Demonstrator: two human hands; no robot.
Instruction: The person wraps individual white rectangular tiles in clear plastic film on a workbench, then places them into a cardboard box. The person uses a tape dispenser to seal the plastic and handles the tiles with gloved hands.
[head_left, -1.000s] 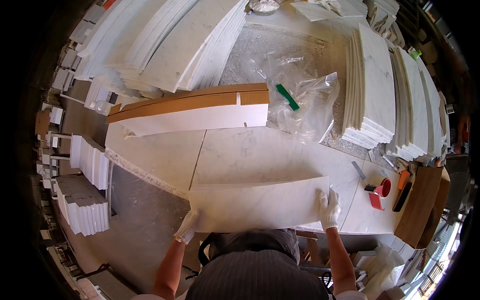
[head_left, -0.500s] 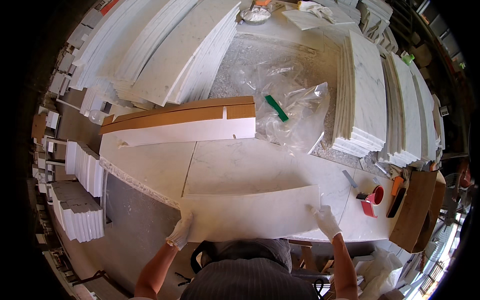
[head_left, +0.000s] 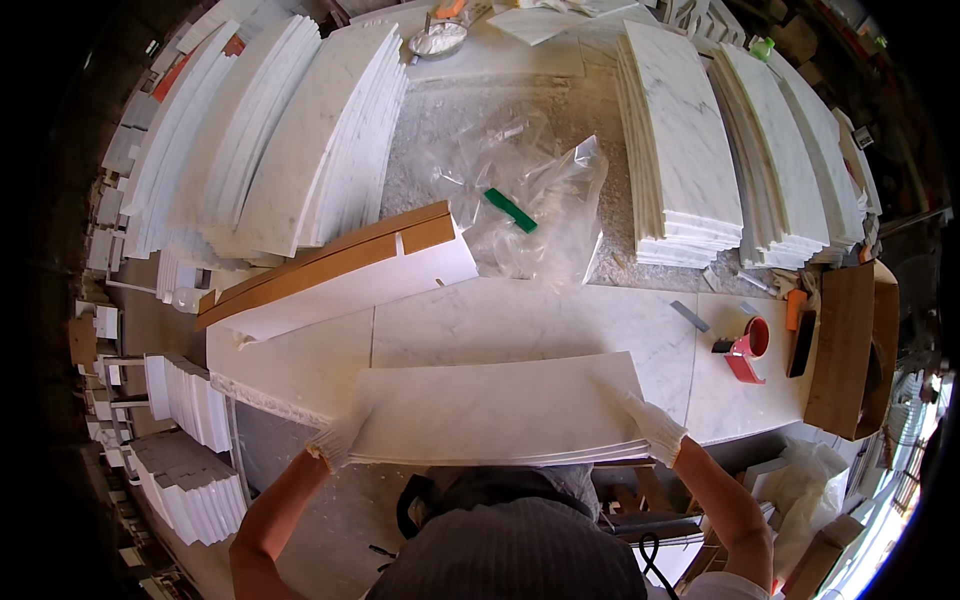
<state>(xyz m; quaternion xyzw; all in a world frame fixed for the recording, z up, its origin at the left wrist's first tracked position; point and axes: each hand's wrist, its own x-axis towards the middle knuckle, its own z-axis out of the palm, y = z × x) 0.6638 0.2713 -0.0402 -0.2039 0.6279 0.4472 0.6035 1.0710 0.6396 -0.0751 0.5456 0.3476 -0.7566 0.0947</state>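
- You hold a long white marble slab (head_left: pixel 500 405) with both gloved hands, one at each short end; its long axis runs left to right in front of you.
- Your left hand (head_left: pixel 335 440) grips the near left corner, fingers closed around the edge of the slab.
- Your right hand (head_left: pixel 650 425) grips the right end, fingers wrapped on the edge, the thumb on top.
- The slab lies flat on the marble worktop (head_left: pixel 560 320), with its near long edge past the worktop's front edge, close to your body. Both hands are equally near to it, so neither side leads.
- Beyond the slab, the worktop is bare up to a brown and white board (head_left: pixel 340 275) that lies tilted at the far left.
- To the right stand a red tape roll (head_left: pixel 752 340) and small tools, well apart from the slab's right end.
- A crumpled clear plastic bag (head_left: pixel 520 200) lies farther back, between the stacks of marble slabs (head_left: pixel 680 140).
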